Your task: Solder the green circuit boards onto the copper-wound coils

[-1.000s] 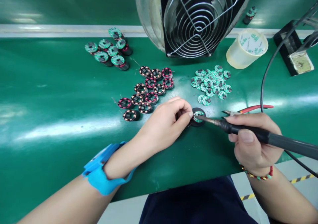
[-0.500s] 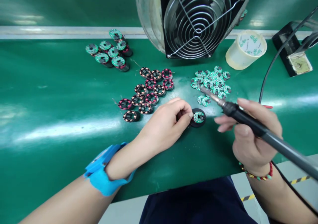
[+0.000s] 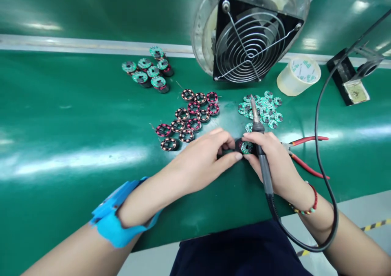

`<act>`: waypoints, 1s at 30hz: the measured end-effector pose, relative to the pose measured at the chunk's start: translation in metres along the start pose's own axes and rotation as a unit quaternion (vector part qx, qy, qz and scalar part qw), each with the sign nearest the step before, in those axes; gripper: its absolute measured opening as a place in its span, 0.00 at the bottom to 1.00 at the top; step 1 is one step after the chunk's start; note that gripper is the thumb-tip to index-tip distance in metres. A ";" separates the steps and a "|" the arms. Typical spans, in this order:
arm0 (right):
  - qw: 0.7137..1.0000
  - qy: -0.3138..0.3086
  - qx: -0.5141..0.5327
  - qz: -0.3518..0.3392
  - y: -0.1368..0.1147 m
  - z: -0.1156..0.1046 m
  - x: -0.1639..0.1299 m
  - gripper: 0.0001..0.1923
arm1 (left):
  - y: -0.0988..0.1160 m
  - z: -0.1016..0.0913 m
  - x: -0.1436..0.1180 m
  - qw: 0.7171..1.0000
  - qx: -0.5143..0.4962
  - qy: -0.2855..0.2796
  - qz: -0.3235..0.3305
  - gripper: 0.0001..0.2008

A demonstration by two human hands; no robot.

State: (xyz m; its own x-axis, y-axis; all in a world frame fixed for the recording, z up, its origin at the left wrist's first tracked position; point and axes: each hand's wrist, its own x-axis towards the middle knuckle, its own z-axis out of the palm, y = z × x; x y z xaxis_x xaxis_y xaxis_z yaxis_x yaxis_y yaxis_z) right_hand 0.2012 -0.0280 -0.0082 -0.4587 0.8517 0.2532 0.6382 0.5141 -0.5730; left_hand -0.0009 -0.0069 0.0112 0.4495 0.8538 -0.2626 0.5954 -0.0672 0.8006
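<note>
A small motor stator topped with a round green circuit board (image 3: 246, 147) is between my two hands, in a dark round piece. My left hand (image 3: 207, 155), with a blue strap at the wrist, closes its thumb and fingers at the left edge of it. My right hand (image 3: 276, 162) has a soldering iron (image 3: 265, 170) across it, tip pointing up and away over the loose boards. Thumb and forefinger of that hand also touch the right side of the stator. Bare wound stators (image 3: 194, 124) stand to the left. Loose green boards (image 3: 269, 109) are heaped just beyond.
A fan with a wire guard (image 3: 250, 56) stands at the back. Right of it are a tape roll (image 3: 292, 80) and a soldering iron stand (image 3: 346, 74). Red-handled pliers (image 3: 308, 139) lie beside my right hand, under the iron's cable (image 3: 317, 100). Board-topped stators (image 3: 142, 78) stand back left.
My right hand has moved left to the stator, and the iron has swung from pointing left to pointing away from me. The pliers are now uncovered. The whole view has shifted slightly.
</note>
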 end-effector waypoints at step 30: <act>0.994 0.094 0.037 -0.038 -0.006 -0.012 -0.006 0.22 | 0.004 0.014 0.009 0.992 -0.086 0.089 0.028 0.07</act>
State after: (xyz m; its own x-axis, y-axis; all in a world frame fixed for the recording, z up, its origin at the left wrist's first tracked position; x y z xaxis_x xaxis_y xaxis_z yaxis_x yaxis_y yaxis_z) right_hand 0.2075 -0.0346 0.0034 -0.3759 0.8177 0.4360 0.5549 0.5754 -0.6008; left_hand 0.0149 -0.0063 0.0042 0.3450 0.9296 -0.1294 0.4444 -0.0404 0.8949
